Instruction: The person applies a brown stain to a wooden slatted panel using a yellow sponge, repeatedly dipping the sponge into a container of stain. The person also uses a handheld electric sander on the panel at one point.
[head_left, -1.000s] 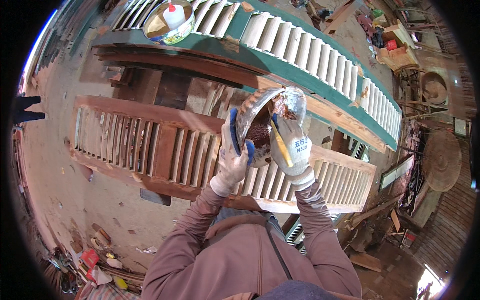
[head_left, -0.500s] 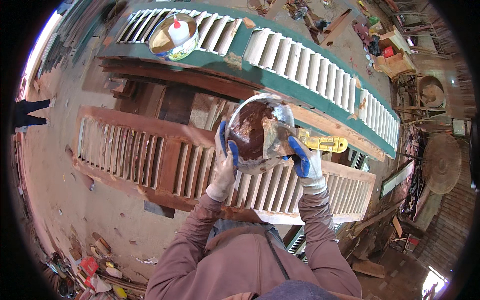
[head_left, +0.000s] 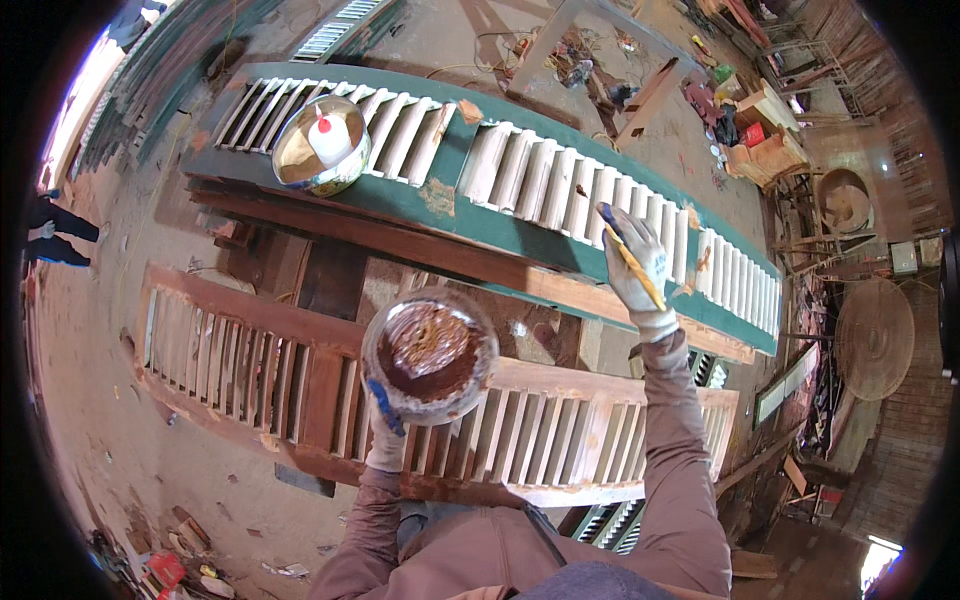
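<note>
My left hand, in a white glove with blue fingertips, grips the side of a round bowl. Inside the bowl lies wet reddish-brown paste. My right hand, gloved alike, is closed around the yellow handle of a putty knife. It is over the far louvered shutter, which has a green frame and pale slats; the knife's blade is hardly visible. A dark brown dab shows on a slat left of that hand. Below the bowl lies a reddish-brown louvered shutter.
A round tin holding a white bottle with a red tip stands on the green shutter's left part. Wood scraps and a wooden frame lie beyond. Another person's legs show at the far left.
My right hand has carried the putty knife from the bowl out over the green shutter. The bowl has moved left and nearer in my left hand. The view has shifted slightly.
</note>
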